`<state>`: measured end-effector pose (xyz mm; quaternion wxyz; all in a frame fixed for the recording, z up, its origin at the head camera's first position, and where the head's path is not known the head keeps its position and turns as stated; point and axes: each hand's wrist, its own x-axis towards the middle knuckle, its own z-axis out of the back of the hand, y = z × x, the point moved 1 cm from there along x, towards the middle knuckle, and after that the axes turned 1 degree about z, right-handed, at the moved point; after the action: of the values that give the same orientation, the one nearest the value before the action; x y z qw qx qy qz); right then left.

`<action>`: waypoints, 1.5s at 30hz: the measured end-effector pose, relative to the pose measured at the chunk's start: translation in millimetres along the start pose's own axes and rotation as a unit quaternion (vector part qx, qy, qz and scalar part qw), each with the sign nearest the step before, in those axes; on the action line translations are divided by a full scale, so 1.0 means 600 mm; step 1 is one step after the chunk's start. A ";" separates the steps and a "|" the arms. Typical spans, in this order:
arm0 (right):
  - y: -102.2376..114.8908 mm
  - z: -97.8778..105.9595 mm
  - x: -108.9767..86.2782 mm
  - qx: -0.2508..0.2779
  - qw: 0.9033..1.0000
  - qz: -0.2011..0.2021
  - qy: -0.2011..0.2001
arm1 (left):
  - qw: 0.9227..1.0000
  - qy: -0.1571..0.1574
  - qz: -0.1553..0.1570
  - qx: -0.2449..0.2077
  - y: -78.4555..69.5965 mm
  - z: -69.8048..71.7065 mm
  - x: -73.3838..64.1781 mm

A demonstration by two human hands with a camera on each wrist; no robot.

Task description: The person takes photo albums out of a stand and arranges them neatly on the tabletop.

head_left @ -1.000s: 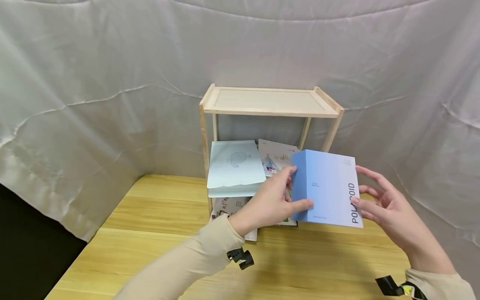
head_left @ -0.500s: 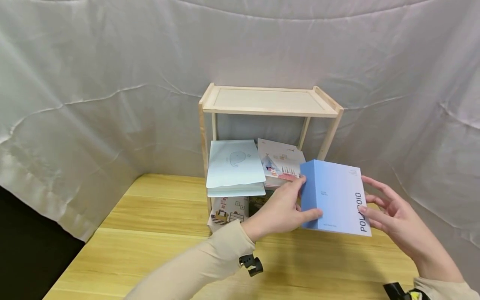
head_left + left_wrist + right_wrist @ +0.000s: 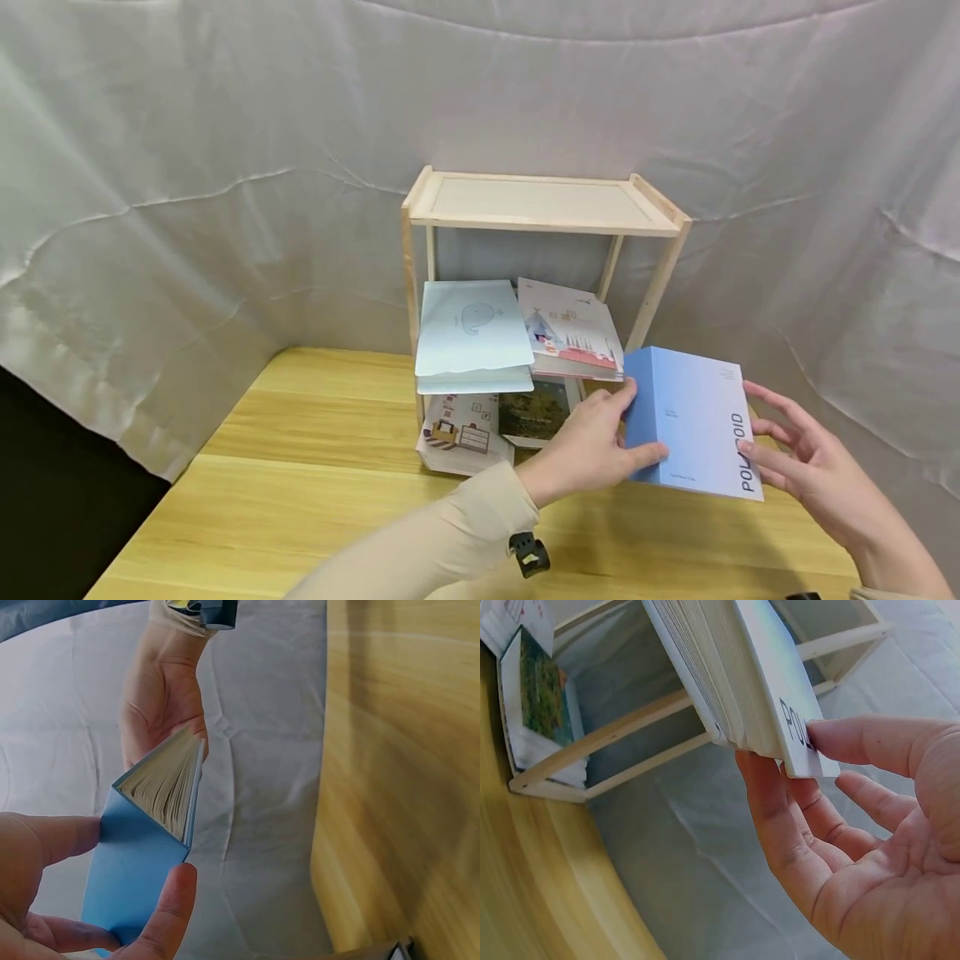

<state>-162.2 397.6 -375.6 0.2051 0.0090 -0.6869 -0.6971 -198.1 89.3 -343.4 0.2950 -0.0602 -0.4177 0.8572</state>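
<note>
A thick blue photo album (image 3: 693, 425) lettered POLAROID is held off the table, in front of the shelf's right side. My left hand (image 3: 577, 454) grips its darker blue spine, thumb on the front cover. At the opposite edge, my right hand (image 3: 813, 471) pinches the cover by the lettering, thumb in front and fingers behind. The left wrist view shows the album (image 3: 131, 877) end-on, its pages slightly fanned between the covers. Seen from the right wrist, its page edges (image 3: 720, 682) face the right hand. Part of the back cover is hidden.
A wooden shelf (image 3: 536, 202) stands on the wooden table (image 3: 315, 517). Its middle level bears a pale blue whale-print album (image 3: 472, 333) and a white illustrated one (image 3: 573, 321). Below lie a white patterned album (image 3: 461, 433) and a dark-covered one (image 3: 534, 412). Grey cloth hangs behind.
Both hands have carried the blue album right and down, away from the shelf, uncovering the white illustrated album and the dark-covered one below. The grip looks the same.
</note>
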 end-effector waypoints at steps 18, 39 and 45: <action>-0.041 0.051 -0.041 0.036 0.999 -0.018 -0.026 | 0.999 -0.015 0.033 0.010 0.001 -0.069 0.033; -0.101 0.102 -0.020 -0.017 0.988 -0.139 -0.070 | 0.994 -0.044 0.099 -0.002 0.030 -0.137 0.081; -0.120 0.109 -0.005 -0.012 0.980 -0.180 -0.083 | 0.992 -0.048 0.121 0.003 0.042 -0.156 0.093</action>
<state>-198.3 458.8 -441.7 0.0188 0.0728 -0.6802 -0.7291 -222.6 171.8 -414.7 0.1692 -0.0682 -0.4185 0.8897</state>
